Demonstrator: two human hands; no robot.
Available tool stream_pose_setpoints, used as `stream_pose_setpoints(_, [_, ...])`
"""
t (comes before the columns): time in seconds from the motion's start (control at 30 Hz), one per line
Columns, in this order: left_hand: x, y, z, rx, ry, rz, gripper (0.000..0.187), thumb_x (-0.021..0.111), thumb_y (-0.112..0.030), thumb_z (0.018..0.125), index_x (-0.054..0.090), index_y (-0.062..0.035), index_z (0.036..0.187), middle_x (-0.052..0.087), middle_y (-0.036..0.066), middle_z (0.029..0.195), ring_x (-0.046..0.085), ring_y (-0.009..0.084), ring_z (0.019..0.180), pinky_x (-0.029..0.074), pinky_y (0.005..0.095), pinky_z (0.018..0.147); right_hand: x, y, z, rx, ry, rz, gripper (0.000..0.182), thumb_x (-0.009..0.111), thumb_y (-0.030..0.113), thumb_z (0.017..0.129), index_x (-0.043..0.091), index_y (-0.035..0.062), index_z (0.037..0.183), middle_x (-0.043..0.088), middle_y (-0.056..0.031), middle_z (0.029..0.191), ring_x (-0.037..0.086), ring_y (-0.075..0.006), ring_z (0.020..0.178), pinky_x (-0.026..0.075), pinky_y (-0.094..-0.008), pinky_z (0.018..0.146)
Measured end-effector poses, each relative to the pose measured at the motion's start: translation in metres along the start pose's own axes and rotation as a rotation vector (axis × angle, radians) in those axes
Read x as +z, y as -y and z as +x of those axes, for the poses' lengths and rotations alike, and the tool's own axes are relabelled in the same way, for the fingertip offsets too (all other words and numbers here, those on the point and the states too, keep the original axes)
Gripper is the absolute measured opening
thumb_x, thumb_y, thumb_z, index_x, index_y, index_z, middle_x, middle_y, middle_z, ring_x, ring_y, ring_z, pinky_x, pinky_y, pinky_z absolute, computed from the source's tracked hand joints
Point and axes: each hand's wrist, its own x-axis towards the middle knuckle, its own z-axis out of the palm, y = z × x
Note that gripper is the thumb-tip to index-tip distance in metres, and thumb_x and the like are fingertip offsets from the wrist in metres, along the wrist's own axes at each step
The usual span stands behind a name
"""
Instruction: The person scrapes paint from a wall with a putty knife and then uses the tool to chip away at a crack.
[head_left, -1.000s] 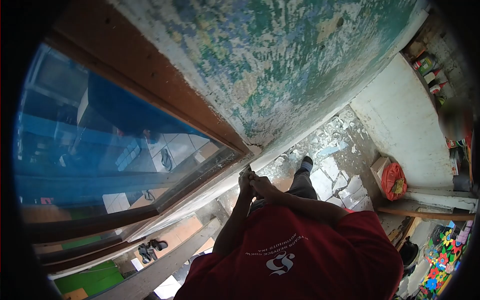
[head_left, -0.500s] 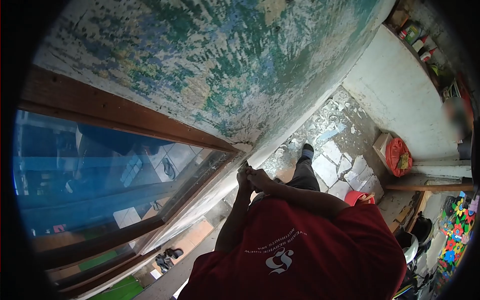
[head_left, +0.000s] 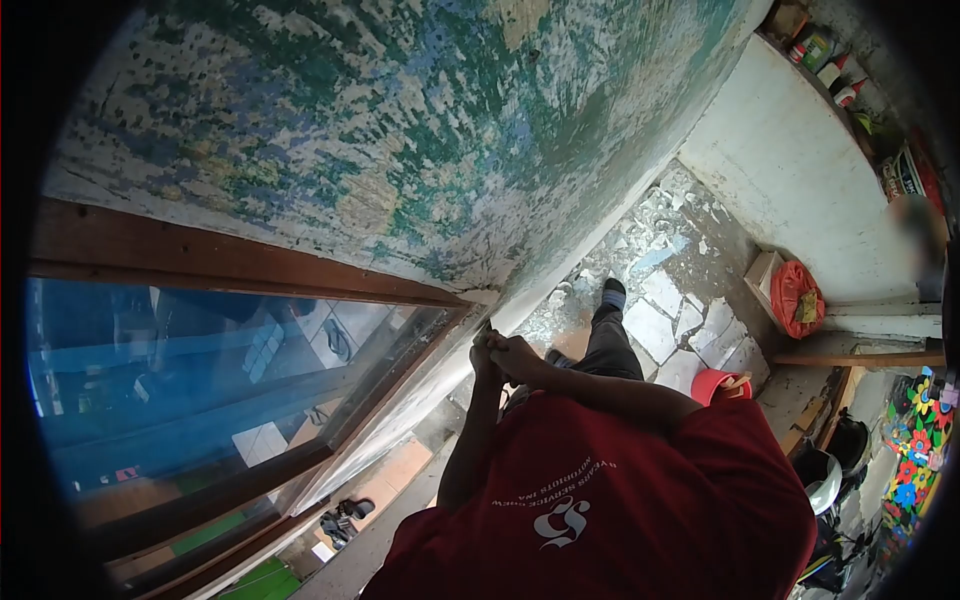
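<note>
My left hand [head_left: 484, 354] and my right hand [head_left: 513, 359] are together at the middle of the view, fingers closed, close to the edge of the wall beside the window frame [head_left: 250, 262]. A small dark thing shows just above my left hand, too small to name. What the fingers grip is hidden. Above them rises the wall [head_left: 400, 130], with patchy green, blue and bare plaster.
White chips and broken tiles [head_left: 655, 325] lie on the floor around my foot [head_left: 613, 294]. To the right are a red bucket [head_left: 708, 387], an orange-red bag [head_left: 795, 300] and a shelf with bottles [head_left: 820, 50]. Dark footwear [head_left: 350, 510] lies at the lower left.
The view has shifted slightly. My two hands remain together, closed, at nearly the same place by the wall edge. More of my other foot shows beneath my right forearm.
</note>
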Motion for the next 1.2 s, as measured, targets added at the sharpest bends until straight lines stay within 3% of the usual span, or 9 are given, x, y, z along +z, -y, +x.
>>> stream_pose_setpoints(0.07, [0.018, -0.007, -0.009, -0.047, -0.069, 0.06, 0.022, 0.046, -0.015, 0.082, 0.042, -0.0083, 0.061, 0.042, 0.001, 0.056, 0.042, 0.0127, 0.05, 0.037, 0.0248, 0.048, -0.004, -0.015, 0.015, -0.021, 0.018, -0.034, 0.02, 0.043, 0.008, 0.079, 0.051, 0.0028, 0.096, 0.053, -0.0078, 0.052, 0.049, -0.0147, 0.034, 0.038, -0.0276, 0.029])
stream_pose_setpoints(0.23, [0.015, -0.004, -0.019, 0.017, -0.011, 0.114, 0.023, 0.044, -0.016, 0.083, 0.043, -0.0099, 0.061, 0.043, 0.0, 0.055, 0.042, 0.0112, 0.049, 0.036, 0.0245, 0.046, 0.005, -0.012, -0.004, -0.018, -0.068, 0.004, 0.021, 0.043, 0.01, 0.079, 0.051, 0.0046, 0.098, 0.053, -0.0082, 0.053, 0.048, -0.0161, 0.033, 0.039, -0.028, 0.029])
stream_pose_setpoints(0.43, [0.003, -0.008, -0.023, 0.052, 0.011, 0.061, 0.024, 0.044, -0.017, 0.084, 0.042, -0.0103, 0.061, 0.043, 0.0, 0.055, 0.042, 0.0112, 0.049, 0.036, 0.0247, 0.046, 0.007, -0.005, -0.012, 0.002, 0.027, -0.035, 0.025, 0.042, 0.011, 0.08, 0.05, 0.0011, 0.102, 0.052, -0.0088, 0.052, 0.049, -0.0153, 0.033, 0.038, -0.0274, 0.029])
stream_pose_setpoints(0.53, [0.007, -0.009, -0.012, 0.243, -0.04, 0.816, 0.027, 0.043, -0.018, 0.084, 0.041, -0.01, 0.058, 0.042, 0.0, 0.054, 0.041, 0.0108, 0.048, 0.035, 0.0248, 0.045, 0.001, -0.005, 0.001, 0.003, -0.014, -0.013, 0.026, 0.043, 0.011, 0.081, 0.049, 0.001, 0.103, 0.051, -0.0083, 0.05, 0.048, -0.0148, 0.032, 0.038, -0.0267, 0.028])
stream_pose_setpoints(0.67, [0.009, -0.003, 0.001, 0.024, -0.07, 0.288, 0.029, 0.043, -0.018, 0.084, 0.04, -0.01, 0.056, 0.041, 0.001, 0.054, 0.04, 0.0108, 0.048, 0.034, 0.0249, 0.044, -0.003, -0.015, 0.016, -0.03, -0.066, 0.019, 0.022, 0.044, 0.01, 0.08, 0.05, 0.003, 0.1, 0.051, -0.0076, 0.05, 0.048, -0.0143, 0.032, 0.038, -0.0269, 0.028])
stream_pose_setpoints(0.87, [-0.012, 0.004, 0.002, -0.026, 0.001, 0.183, 0.03, 0.043, -0.019, 0.084, 0.039, -0.0099, 0.056, 0.042, 0.002, 0.054, 0.041, 0.0115, 0.048, 0.033, 0.0245, 0.045, 0.001, -0.015, -0.002, -0.014, -0.024, -0.033, 0.023, 0.043, 0.01, 0.08, 0.047, 0.0034, 0.102, 0.05, -0.0063, 0.051, 0.047, -0.0141, 0.032, 0.038, -0.0273, 0.028])
stream_pose_setpoints(0.97, [-0.008, -0.006, -0.01, 0.017, -0.044, 0.279, 0.029, 0.044, -0.019, 0.083, 0.038, -0.0104, 0.056, 0.04, 0.002, 0.053, 0.041, 0.012, 0.048, 0.033, 0.0242, 0.045, 0.004, 0.002, -0.016, 0.027, 0.015, -0.005, 0.025, 0.043, 0.01, 0.08, 0.046, 0.0038, 0.104, 0.051, -0.0066, 0.052, 0.047, -0.0145, 0.032, 0.038, -0.0275, 0.029])
stream_pose_setpoints(1.2, [0.004, -0.003, 0.011, -0.035, 0.02, 0.3, 0.027, 0.043, -0.018, 0.081, 0.038, -0.0113, 0.055, 0.042, 0.0, 0.054, 0.042, 0.0101, 0.049, 0.034, 0.0245, 0.046, -0.009, -0.017, 0.019, -0.093, -0.047, 0.017, 0.025, 0.044, 0.011, 0.08, 0.05, 0.0021, 0.102, 0.049, -0.0067, 0.047, 0.046, -0.015, 0.03, 0.038, -0.0269, 0.029])
